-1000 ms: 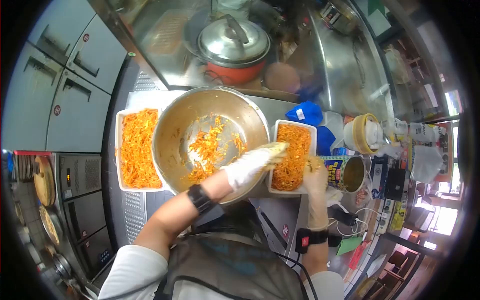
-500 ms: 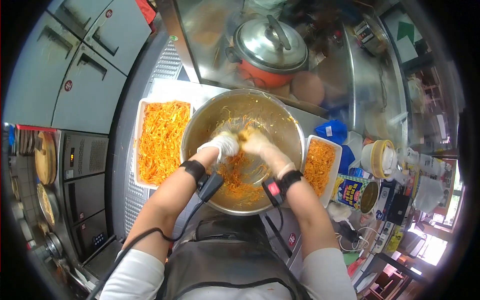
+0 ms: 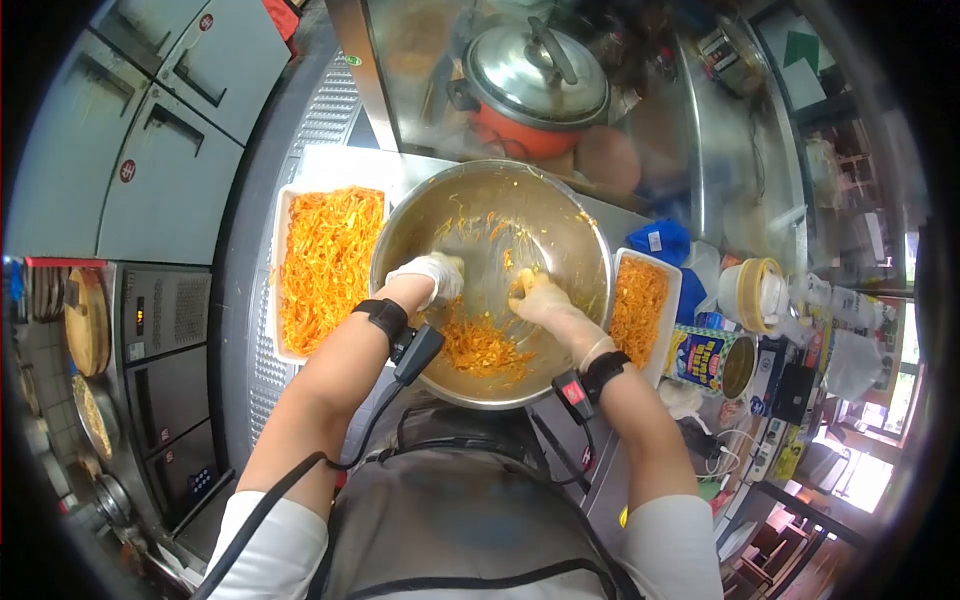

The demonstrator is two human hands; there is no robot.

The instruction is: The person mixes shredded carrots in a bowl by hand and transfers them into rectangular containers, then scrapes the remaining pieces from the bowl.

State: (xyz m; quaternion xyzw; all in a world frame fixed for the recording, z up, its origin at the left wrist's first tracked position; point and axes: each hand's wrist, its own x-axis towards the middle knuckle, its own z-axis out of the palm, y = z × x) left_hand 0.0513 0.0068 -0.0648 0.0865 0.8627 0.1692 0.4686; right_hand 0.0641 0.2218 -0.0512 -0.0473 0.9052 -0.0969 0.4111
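Observation:
Both my hands, in pale food gloves, are inside a large steel mixing bowl (image 3: 585,235). My left hand (image 3: 437,275) is at the bowl's left side, its fingers curled; what they hold, if anything, is hidden. My right hand (image 3: 540,298) is bent inward at the right side, fingers closed, with yellowish bits at the fingertips. Between and below them lies a heap of orange shredded food (image 3: 485,345). Loose strands cling to the bowl's far wall. A white tray (image 3: 283,345) of orange shreds stands left of the bowl, and a smaller white tray (image 3: 668,335) of finer shreds stands right.
Beyond the bowl is an orange pot (image 3: 540,135) with a steel lid. Right of the trays are an open tin (image 3: 712,362), a blue bag (image 3: 660,240) and a tub (image 3: 752,295). Grey cabinets (image 3: 175,170) stand at the left. A black cable (image 3: 262,510) runs along my left arm.
My hands have moved apart from the bowl's middle, left hand leftward and right hand rightward and slightly down. More of the shredded heap shows between them. The camera view has shifted slightly.

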